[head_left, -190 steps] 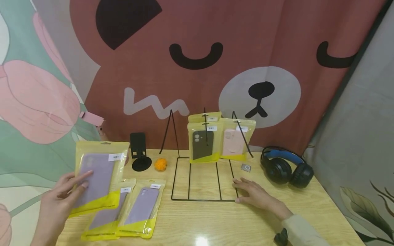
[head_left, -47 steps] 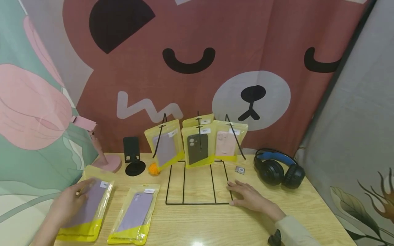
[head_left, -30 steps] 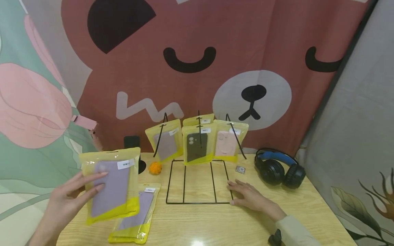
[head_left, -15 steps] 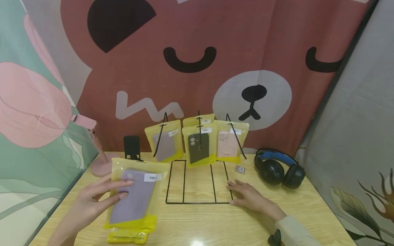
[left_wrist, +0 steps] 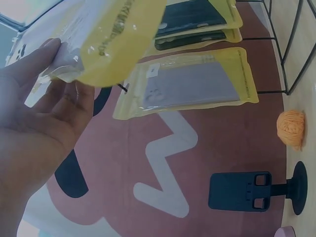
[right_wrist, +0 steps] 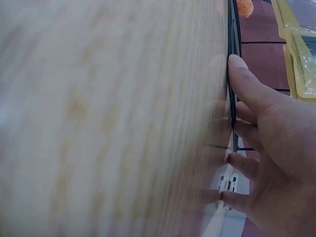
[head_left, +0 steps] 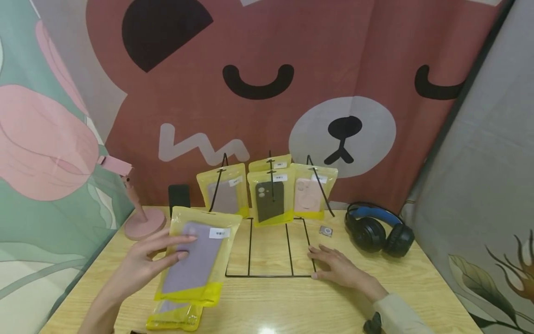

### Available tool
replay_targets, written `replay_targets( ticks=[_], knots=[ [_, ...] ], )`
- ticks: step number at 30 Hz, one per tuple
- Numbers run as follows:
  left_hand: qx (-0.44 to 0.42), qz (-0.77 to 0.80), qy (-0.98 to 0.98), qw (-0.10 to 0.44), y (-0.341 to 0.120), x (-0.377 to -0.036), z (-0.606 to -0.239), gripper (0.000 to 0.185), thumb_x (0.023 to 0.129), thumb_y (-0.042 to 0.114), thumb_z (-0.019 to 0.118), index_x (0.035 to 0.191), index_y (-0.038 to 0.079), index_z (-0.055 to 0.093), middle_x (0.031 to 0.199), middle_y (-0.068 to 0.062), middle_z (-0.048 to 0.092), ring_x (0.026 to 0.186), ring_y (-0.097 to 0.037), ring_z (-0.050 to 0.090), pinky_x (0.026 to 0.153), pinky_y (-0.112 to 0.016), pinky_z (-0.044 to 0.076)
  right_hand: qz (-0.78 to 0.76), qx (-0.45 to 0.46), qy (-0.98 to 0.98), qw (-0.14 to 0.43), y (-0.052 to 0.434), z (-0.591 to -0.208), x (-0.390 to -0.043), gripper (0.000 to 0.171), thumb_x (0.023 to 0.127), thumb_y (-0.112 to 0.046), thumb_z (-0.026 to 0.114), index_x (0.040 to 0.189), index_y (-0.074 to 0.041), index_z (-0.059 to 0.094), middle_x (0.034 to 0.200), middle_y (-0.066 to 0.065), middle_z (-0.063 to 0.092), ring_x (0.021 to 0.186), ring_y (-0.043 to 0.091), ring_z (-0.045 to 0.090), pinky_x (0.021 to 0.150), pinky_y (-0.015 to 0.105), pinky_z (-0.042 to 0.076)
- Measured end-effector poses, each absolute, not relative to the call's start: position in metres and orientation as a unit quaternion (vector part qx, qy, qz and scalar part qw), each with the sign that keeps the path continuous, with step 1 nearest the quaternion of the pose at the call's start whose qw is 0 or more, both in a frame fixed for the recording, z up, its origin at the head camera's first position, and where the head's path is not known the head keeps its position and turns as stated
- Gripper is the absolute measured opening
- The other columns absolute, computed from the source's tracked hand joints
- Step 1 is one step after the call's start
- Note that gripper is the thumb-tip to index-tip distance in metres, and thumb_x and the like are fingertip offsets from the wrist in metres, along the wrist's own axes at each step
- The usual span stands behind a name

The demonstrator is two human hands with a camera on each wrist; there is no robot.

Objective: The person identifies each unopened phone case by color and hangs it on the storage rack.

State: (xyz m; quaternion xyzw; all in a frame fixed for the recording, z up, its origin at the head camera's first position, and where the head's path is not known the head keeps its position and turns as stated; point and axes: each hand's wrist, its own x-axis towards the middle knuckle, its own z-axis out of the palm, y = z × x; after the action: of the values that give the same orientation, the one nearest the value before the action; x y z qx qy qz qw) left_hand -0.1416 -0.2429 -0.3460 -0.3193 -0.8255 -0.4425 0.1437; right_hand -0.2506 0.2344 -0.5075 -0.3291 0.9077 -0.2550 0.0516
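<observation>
My left hand [head_left: 173, 248] grips a yellow package with a purple phone case [head_left: 196, 260], tilted above the table left of the black wire rack [head_left: 267, 276]. In the left wrist view the fingers [left_wrist: 44, 113] curl under the held package [left_wrist: 98, 34]. A second purple-case package [head_left: 173, 315] lies flat beneath it. Three packages hang at the rack's front: purple [head_left: 223, 192], dark green [head_left: 270, 197] and pink [head_left: 310, 195]. My right hand [head_left: 338, 266] rests flat on the table, fingers straight, touching the rack's base wire [right_wrist: 231, 29].
Black and blue headphones [head_left: 377, 227] lie at the right, with a small silver device [head_left: 325, 230] beside the rack. A pink stand [head_left: 142, 218] and a black phone stand [head_left: 179, 197] sit at the back left. An orange ball [left_wrist: 290, 128] is near the rack.
My left hand picked the purple-case package up from the table's left side and carried it right, toward the rack. The right hand has stayed on the rack's base.
</observation>
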Motion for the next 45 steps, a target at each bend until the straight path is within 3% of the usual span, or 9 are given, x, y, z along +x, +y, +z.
replay_targets(
  ticks=[6,17,25,26,28,33,36,41,45],
  knots=[
    [-0.3,-0.436,-0.838,0.136,-0.245,-0.147,-0.351,0.039,0.085,-0.001,0.069,0.121,0.015,0.068,0.119,0.007,0.065,0.095,-0.006,0.058,0.078,-0.02,0.051,-0.255,-0.327,0.908,0.056,0.236,-0.507,-0.251,0.066,0.088,-0.046,0.064,0.138,-0.005,0.053,0.149,0.016,0.04,0.138,0.047,0.027,0.103,0.073,0.018],
    [-0.295,-0.428,-0.842,0.147,-0.244,-0.158,-0.361,0.039,0.085,0.001,0.07,0.12,0.017,0.069,0.098,0.01,0.06,0.08,-0.006,0.048,0.062,-0.023,0.046,-0.254,-0.33,0.908,0.049,0.238,-0.507,-0.25,0.066,0.088,-0.045,0.065,0.138,-0.004,0.052,0.149,0.016,0.04,0.137,0.048,0.027,0.101,0.074,0.018],
    [-0.255,-0.422,-0.859,0.135,-0.24,-0.173,-0.363,0.035,0.089,0.012,0.069,0.122,0.024,0.068,0.101,0.008,0.062,0.082,-0.01,0.049,0.064,-0.025,0.044,-0.253,-0.326,0.909,0.052,0.239,-0.507,-0.25,0.066,0.088,-0.046,0.065,0.137,-0.004,0.052,0.149,0.016,0.04,0.137,0.048,0.027,0.102,0.073,0.018],
    [-0.245,-0.423,-0.863,0.128,-0.239,-0.176,-0.363,0.035,0.089,0.014,0.069,0.122,0.025,0.068,0.104,0.008,0.062,0.091,-0.012,0.052,0.07,-0.028,0.045,-0.253,-0.326,0.91,0.053,0.239,-0.507,-0.249,0.066,0.088,-0.045,0.065,0.137,-0.004,0.052,0.149,0.016,0.04,0.137,0.048,0.027,0.102,0.073,0.018],
    [-0.233,-0.425,-0.866,0.121,-0.236,-0.183,-0.363,0.034,0.09,0.017,0.068,0.123,0.026,0.067,0.088,0.005,0.06,0.085,-0.016,0.053,0.088,-0.035,0.045,-0.251,-0.328,0.909,0.051,0.239,-0.507,-0.249,0.066,0.088,-0.045,0.065,0.137,-0.004,0.052,0.149,0.017,0.04,0.137,0.049,0.027,0.102,0.073,0.019],
    [-0.24,-0.443,-0.854,0.132,-0.227,-0.207,-0.365,0.033,0.09,0.011,0.067,0.123,0.016,0.067,0.071,0.001,0.038,0.061,-0.012,0.039,0.073,-0.029,0.046,-0.251,-0.333,0.908,0.045,0.238,-0.507,-0.249,0.064,0.088,-0.045,0.064,0.137,-0.004,0.053,0.149,0.017,0.04,0.136,0.049,0.028,0.102,0.073,0.019],
    [-0.244,-0.452,-0.846,0.14,-0.223,-0.221,-0.368,0.033,0.09,0.008,0.067,0.123,0.009,0.066,0.079,-0.005,0.043,0.058,-0.009,0.038,0.055,-0.024,0.04,-0.254,-0.328,0.908,0.051,0.237,-0.508,-0.249,0.064,0.088,-0.045,0.065,0.138,-0.006,0.052,0.15,0.015,0.039,0.138,0.047,0.027,0.103,0.072,0.018],
    [-0.231,-0.46,-0.845,0.142,-0.22,-0.24,-0.372,0.035,0.09,0.001,0.065,0.125,0.004,0.065,0.121,-0.026,0.056,0.063,-0.008,0.051,0.052,-0.024,0.042,-0.259,-0.322,0.909,0.062,0.236,-0.507,-0.25,0.066,0.088,-0.045,0.065,0.139,-0.006,0.051,0.151,0.013,0.038,0.139,0.045,0.025,0.104,0.072,0.016],
    [-0.244,-0.461,-0.84,0.147,-0.223,-0.252,-0.375,0.037,0.089,-0.005,0.063,0.125,0.004,0.065,0.123,-0.022,0.06,0.083,-0.016,0.061,0.06,-0.022,0.051,-0.259,-0.323,0.908,0.059,0.235,-0.506,-0.249,0.064,0.088,-0.043,0.066,0.139,-0.006,0.052,0.15,0.014,0.039,0.139,0.046,0.026,0.104,0.072,0.017]
  ],
)
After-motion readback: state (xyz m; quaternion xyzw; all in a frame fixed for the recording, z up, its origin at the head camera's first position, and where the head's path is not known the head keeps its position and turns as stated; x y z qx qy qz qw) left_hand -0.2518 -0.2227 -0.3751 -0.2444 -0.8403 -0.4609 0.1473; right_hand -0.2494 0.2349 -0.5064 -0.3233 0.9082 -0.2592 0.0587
